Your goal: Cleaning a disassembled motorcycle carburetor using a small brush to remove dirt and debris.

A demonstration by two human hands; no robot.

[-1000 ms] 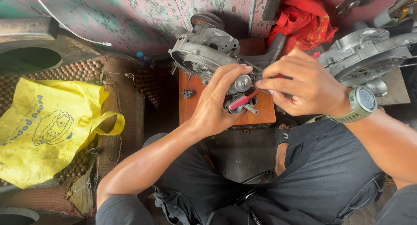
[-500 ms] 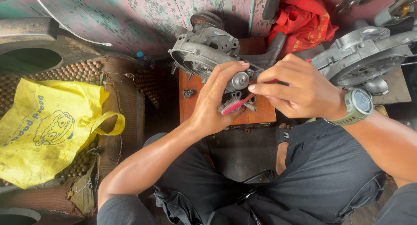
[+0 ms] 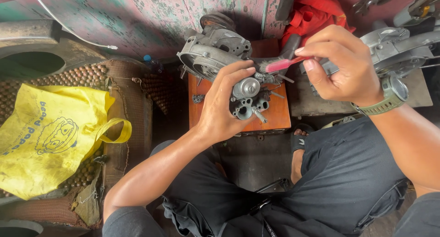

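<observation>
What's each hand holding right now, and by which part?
Left hand grips a small metal carburetor by its left side. Right hand pinches a pink-handled brush by its handle end.

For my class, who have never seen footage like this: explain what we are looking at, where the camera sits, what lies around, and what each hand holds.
The camera sits on a seated person's head and looks down at their own two bare hands and lap. The left hand grips a small grey metal engine part, with round ports and a short stem. The right hand, with a green watch on its wrist, holds a pink-handled brush with its bristle end near the top of that part. Beneath lies an orange-brown wooden block. Behind it rests a larger grey engine casing, with another casing at the right. A yellow bag lies at the left and a red cloth lies at the top.
</observation>
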